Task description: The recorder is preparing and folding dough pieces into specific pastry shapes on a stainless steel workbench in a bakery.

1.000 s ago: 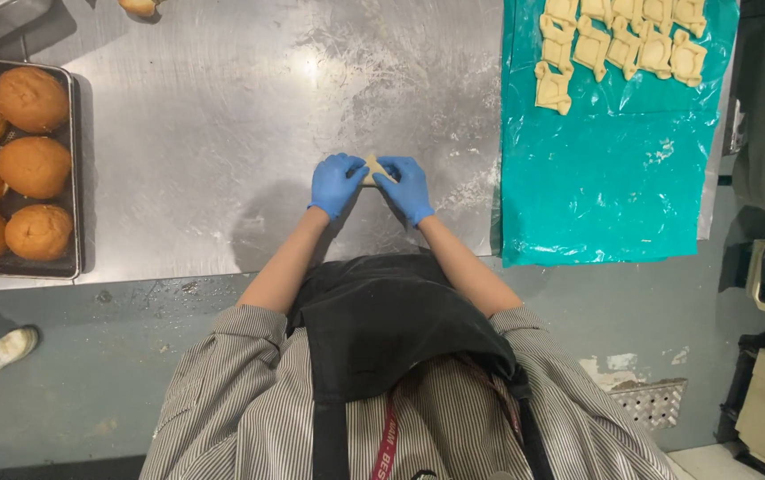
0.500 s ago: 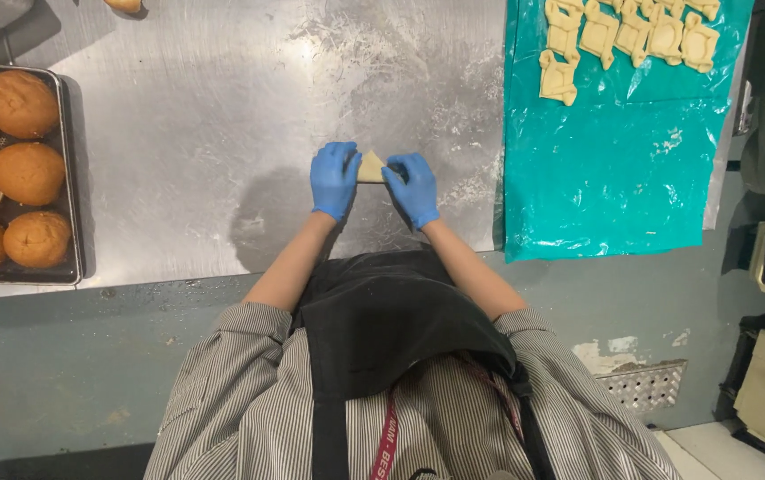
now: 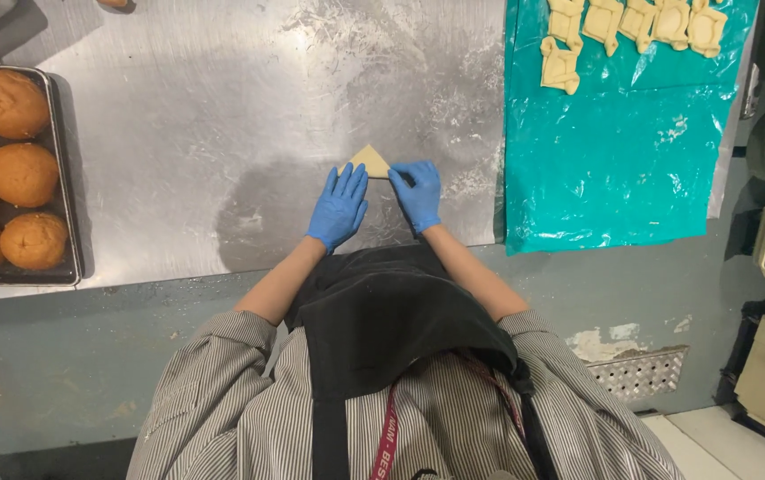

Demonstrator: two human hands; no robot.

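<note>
Right now both gloved hands are down flat on the steel table [image 3: 222, 133], and between them lies a small triangle of pale dough [image 3: 370, 161], its point aimed away from the person. The left hand [image 3: 340, 206], in a blue glove, lies open with fingers spread, its fingertips touching the dough's left corner. The right hand [image 3: 418, 194], also gloved in blue, is open too, fingers extended and pressing at the dough's right corner. Neither hand grips anything; both lie flat on the piece, which sits on the bare metal, near the table's front edge.

Off to the right, a teal plastic sheet [image 3: 613, 169] covers the end of the table, and a row of folded dough pieces [image 3: 631, 27] lies along its far edge, well apart from the hands. Over on the left, a dark baking tray [image 3: 67, 213] holds round golden-brown buns [image 3: 22, 173]. The person wears a striped shirt and a black apron [image 3: 382, 320].
</note>
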